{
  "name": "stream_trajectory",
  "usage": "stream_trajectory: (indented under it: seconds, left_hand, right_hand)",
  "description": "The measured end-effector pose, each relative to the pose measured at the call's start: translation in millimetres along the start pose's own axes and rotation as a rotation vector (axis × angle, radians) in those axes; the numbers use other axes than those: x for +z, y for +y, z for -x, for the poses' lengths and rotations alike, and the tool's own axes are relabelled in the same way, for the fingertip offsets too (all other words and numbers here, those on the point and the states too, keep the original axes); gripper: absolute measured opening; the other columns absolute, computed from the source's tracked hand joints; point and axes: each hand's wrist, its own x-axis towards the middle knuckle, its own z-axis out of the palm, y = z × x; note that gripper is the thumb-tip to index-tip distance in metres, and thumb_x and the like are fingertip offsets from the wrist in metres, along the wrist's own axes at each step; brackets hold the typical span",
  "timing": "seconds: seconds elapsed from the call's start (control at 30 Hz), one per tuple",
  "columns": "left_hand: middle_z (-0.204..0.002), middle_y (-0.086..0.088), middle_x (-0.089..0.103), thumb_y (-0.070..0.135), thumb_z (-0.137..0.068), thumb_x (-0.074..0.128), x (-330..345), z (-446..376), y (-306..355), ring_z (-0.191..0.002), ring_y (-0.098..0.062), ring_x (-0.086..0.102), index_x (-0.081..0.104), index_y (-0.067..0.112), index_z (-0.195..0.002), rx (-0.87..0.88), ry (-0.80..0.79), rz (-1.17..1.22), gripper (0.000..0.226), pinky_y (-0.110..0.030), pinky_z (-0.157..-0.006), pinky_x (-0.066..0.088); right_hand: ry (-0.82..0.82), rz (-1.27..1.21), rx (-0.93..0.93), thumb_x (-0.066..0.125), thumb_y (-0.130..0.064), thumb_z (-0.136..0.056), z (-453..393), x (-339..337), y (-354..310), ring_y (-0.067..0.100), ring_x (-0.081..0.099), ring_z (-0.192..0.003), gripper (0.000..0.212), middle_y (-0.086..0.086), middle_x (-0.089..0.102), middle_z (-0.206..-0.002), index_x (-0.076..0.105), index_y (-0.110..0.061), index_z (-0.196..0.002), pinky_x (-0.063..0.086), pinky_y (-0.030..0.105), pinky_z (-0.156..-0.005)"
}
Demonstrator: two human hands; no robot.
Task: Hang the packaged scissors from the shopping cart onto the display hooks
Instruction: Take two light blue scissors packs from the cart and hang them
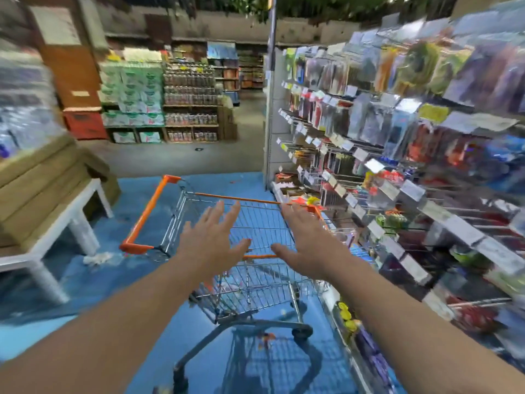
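A wire shopping cart [170,194] with orange rim trim stands in front of me on the blue floor. My left hand [211,240] and my right hand [308,240] are stretched out flat above the basket, fingers spread, holding nothing. Through the blur I cannot make out any packaged scissors in the cart. The display hooks [366,177] fill the rack on the right, hung with blurred packaged goods and white price tags.
A white table [71,217] bearing cardboard boxes stands at the left, close to the cart. Shelves of bottles and packs [170,100] line the far end of the aisle. Crumpled plastic [99,258] lies on the floor by the table leg.
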Motion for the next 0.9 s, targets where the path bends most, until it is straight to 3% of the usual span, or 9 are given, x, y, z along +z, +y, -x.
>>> stream_trajectory:
  seconds: [0.07,0.2,0.33,0.43,0.63,0.9]
  left_hand:
    - [-0.168,0.004,0.001,0.074,-0.085,0.031,10,-22,-31,-0.154,-0.023,0.010,-0.004,0.045,-0.155,-0.034,-0.020,-0.004,0.084,-0.059,-0.119,0.019]
    - [-0.169,0.002,0.000,0.072,-0.088,0.033,29,-65,-78,-0.155,-0.023,0.007,-0.002,0.043,-0.156,-0.079,-0.055,0.005,0.082,-0.057,-0.119,0.015]
    - [-0.169,0.001,-0.001,0.072,-0.088,0.031,56,-108,-104,-0.154,-0.024,0.008,-0.004,0.041,-0.157,-0.090,-0.088,0.003,0.083,-0.057,-0.120,0.018]
    - [-0.169,0.000,0.000,0.072,-0.087,0.031,82,-141,-114,-0.154,-0.025,0.010,-0.003,0.040,-0.157,-0.096,-0.113,0.027,0.085,-0.056,-0.119,0.022]
    - [-0.169,0.001,0.000,0.070,-0.088,0.033,143,-214,-114,-0.154,-0.022,0.010,-0.002,0.041,-0.157,-0.162,-0.164,0.027,0.083,-0.053,-0.120,0.023]
    - [-0.168,0.004,0.010,0.069,-0.091,0.037,235,-302,-110,-0.153,-0.019,0.015,0.004,0.044,-0.156,-0.250,-0.250,0.062,0.078,-0.052,-0.114,0.033]
  right_hand:
    - [-0.040,0.015,0.003,0.046,-0.059,-0.098,-44,16,-11,0.021,-0.002,-0.160,0.089,-0.001,-0.008,-0.174,-0.008,-0.031,-0.163,0.018,0.053,-0.126]
    - [-0.108,0.012,-0.021,0.044,-0.058,-0.100,-116,45,-19,0.019,-0.004,-0.160,0.087,-0.001,-0.011,-0.174,-0.009,-0.031,-0.163,0.015,0.045,-0.127]
    - [-0.143,-0.010,-0.033,0.045,-0.056,-0.101,-175,72,-17,0.021,-0.006,-0.160,0.085,0.000,-0.014,-0.173,-0.009,-0.031,-0.163,0.016,0.049,-0.127]
    - [-0.180,-0.029,-0.057,0.047,-0.051,-0.102,-211,91,-7,0.023,-0.006,-0.160,0.085,0.004,-0.013,-0.173,-0.007,-0.029,-0.164,0.009,0.043,-0.126]
    - [-0.193,-0.017,-0.091,0.045,-0.051,-0.102,-291,136,46,0.024,0.006,-0.160,0.081,0.009,0.008,-0.173,0.001,-0.023,-0.164,0.015,0.045,-0.128]
    - [-0.319,-0.065,-0.059,0.044,-0.052,-0.100,-392,216,128,0.030,0.013,-0.157,0.082,0.014,0.013,-0.171,0.005,-0.020,-0.164,0.027,0.055,-0.122]
